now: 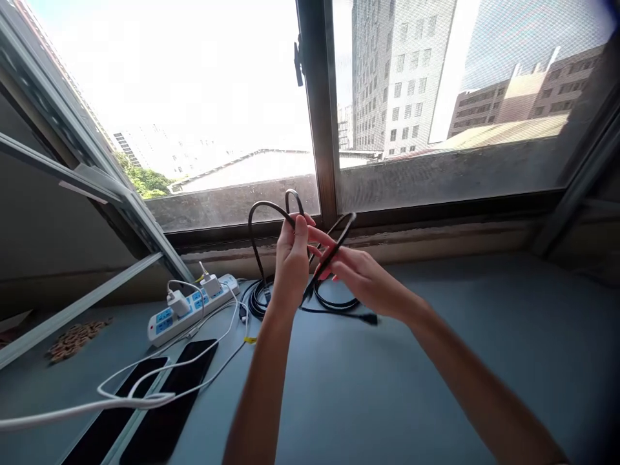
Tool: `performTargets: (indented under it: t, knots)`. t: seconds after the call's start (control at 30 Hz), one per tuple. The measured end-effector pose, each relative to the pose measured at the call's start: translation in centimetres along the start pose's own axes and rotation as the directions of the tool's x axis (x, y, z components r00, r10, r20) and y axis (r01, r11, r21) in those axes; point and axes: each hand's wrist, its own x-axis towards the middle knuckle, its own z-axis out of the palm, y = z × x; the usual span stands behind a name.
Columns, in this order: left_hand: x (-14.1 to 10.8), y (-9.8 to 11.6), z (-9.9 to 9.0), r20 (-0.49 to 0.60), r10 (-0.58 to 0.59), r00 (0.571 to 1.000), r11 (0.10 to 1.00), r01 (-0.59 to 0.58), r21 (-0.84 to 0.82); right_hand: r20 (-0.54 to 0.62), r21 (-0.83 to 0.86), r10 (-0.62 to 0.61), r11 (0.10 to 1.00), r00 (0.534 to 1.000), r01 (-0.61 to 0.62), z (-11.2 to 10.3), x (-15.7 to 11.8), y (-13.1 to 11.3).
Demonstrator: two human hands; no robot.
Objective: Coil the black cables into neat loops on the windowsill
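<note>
My left hand point(294, 255) is closed on a black cable point(256, 205), thumb pressed over it, with loops of the cable rising above the fingers. Just to its right, my right hand point(351, 268) pinches another stretch of the same-looking black cable, which bends up and over near the window frame. The fingertips of both hands nearly meet. Below and behind them, more black cable point(339, 305) lies coiled on the blue-grey tabletop, and a black connector point(369, 319) points right. How the held stretches join the coils is partly hidden by my hands.
Left of my hands stands a white power strip point(194, 308) with two white chargers plugged in. White cables point(217, 339) run from it across two dark phone-like slabs point(169, 400). Metal shelf bars point(82, 310) cross the left side. A window point(322, 129) rises behind the table point(436, 387).
</note>
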Motion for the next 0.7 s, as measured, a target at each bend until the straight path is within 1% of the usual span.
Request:
performTargets:
  t: [0.07,0.13,0.23,0.33,0.43,0.5,0.57,0.63,0.7]
  knots:
    - [0.0,0.0,-0.1,-0.002,0.043,0.999,0.999,-0.042,0.005,-0.033,0.133,0.002,0.991,0.999,0.003,-0.2,0.1,-0.4]
    - [-0.1,0.2,-0.1,-0.001,0.085,0.996,0.996,-0.085,0.017,-0.017,0.250,-0.014,0.968,1.000,0.018,-0.3,0.2,-0.9]
    - [-0.2,0.7,-0.2,-0.001,0.109,0.994,0.993,-0.109,0.048,-0.006,0.377,-0.028,0.926,1.000,0.028,-0.5,0.2,-1.9]
    - [-0.2,1.0,-0.6,-0.027,0.139,0.990,0.986,-0.135,0.102,-0.080,0.467,0.015,0.884,0.997,0.024,-1.1,0.0,-2.6]
    - [0.0,1.1,-1.1,-0.042,0.173,0.984,0.976,-0.166,0.143,-0.154,0.538,0.094,0.843,0.984,0.004,-2.4,-0.4,-3.0]
    - [0.2,1.1,-1.5,-0.058,0.183,0.981,0.970,-0.170,0.173,-0.215,0.493,0.143,0.870,0.966,-0.019,-3.5,-0.7,-3.2]
    - [0.3,1.2,-2.0,-0.089,0.197,0.976,0.960,-0.173,0.221,-0.304,0.384,0.168,0.922,0.938,-0.041,-4.7,-1.1,-3.4]
    - [0.4,1.4,-2.4,-0.111,0.207,0.972,0.950,-0.173,0.261,-0.430,0.237,0.137,0.971,0.892,-0.034,-5.8,-1.5,-3.5]
    - [0.4,1.6,-2.7,-0.132,0.198,0.971,0.955,-0.161,0.248,-0.541,0.043,0.064,0.998,0.839,-0.049,-6.6,-1.8,-3.4]
